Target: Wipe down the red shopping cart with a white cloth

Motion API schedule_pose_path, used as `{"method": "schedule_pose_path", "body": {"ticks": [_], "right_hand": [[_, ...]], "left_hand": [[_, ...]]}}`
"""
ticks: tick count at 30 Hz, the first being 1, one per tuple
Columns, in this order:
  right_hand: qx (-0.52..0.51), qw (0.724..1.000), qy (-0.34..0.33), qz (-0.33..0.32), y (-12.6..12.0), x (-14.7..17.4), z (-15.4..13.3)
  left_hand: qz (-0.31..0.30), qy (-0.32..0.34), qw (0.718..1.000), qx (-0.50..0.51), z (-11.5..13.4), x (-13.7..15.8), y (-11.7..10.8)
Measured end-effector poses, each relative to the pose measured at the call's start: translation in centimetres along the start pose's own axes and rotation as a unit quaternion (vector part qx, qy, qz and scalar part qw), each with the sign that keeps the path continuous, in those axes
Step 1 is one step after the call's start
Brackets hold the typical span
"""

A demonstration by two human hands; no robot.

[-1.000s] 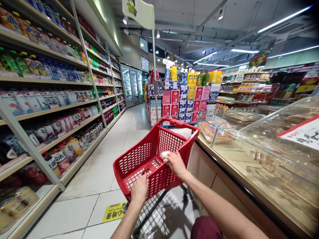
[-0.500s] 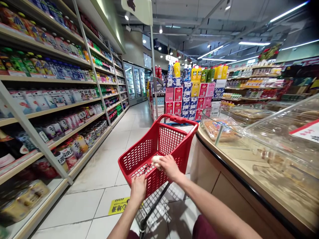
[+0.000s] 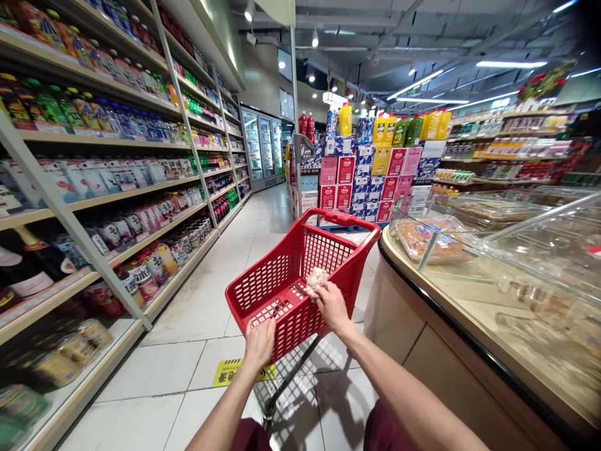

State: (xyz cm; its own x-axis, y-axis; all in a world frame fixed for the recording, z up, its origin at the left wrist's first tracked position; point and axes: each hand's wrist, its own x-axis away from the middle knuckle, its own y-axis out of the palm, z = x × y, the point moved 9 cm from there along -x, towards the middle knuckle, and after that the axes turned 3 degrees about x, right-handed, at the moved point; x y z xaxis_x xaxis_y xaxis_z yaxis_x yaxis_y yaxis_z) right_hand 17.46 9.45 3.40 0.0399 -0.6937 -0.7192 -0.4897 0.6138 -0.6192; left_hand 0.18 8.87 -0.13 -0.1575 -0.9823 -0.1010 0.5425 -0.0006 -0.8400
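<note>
A crumpled white wad (image 3: 316, 282), cloth or tissue, we cannot tell which, is in our right hand (image 3: 334, 307), just above the near rim of a red plastic shopping cart (image 3: 297, 332) with perforated basket walls. The fingers of that hand are bent and drawn together on the wad's lower part. Our left hand (image 3: 260, 343) lies farther left along the same rim, its fingers curled over the edge and holding it; we cannot tell how firmly. Below, on white floor tiles (image 3: 141, 369), there is a yellow rectangular floor sticker (image 3: 228, 374), partly hidden by our left forearm. Right of the cart curves a pale worktop with a black edge (image 3: 422, 285), bearing a clear plastic pack of brown food (image 3: 429, 241). On the left run long pale shelves (image 3: 117, 195) of bottles and cans. Ahead stand stacked red, pink and blue boxes (image 3: 361, 178), and glass-doored refrigerators (image 3: 265, 150) beyond.
</note>
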Motion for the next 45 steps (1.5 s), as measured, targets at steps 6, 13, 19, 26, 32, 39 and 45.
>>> {"method": "schedule_pose_path", "body": {"ticks": [6,13,19,26,32,39,45], "right_hand": [[-0.068,0.997,-0.006,-0.045,6.5,8.3,-5.3],[-0.085,0.995,0.009,0.042,3.5,6.8,-2.2],[-0.048,0.997,-0.033,-0.049,5.5,8.1,-1.9],[-0.045,0.998,-0.01,0.042,2.1,6.1,-0.2],[0.016,0.998,-0.029,-0.054,3.5,6.7,0.7],[0.05,0.996,-0.02,-0.076,3.2,6.2,2.2],[0.061,0.997,-0.012,0.05,-1.0,4.4,4.1]], "left_hand": [[-0.03,-0.032,0.998,0.034,-1.2,-0.5,0.0],[-0.026,-0.039,0.998,0.039,-1.7,-0.5,-0.5],[-0.02,-0.023,0.999,0.017,-2.0,-0.2,-1.2],[0.014,-0.05,0.998,-0.038,-0.5,-0.6,-1.0],[0.014,0.012,0.999,-0.042,1.6,-0.8,0.2],[0.063,0.014,0.997,-0.047,1.6,-0.7,-0.2],[0.078,0.015,0.993,-0.084,2.5,-1.2,0.3]]}}
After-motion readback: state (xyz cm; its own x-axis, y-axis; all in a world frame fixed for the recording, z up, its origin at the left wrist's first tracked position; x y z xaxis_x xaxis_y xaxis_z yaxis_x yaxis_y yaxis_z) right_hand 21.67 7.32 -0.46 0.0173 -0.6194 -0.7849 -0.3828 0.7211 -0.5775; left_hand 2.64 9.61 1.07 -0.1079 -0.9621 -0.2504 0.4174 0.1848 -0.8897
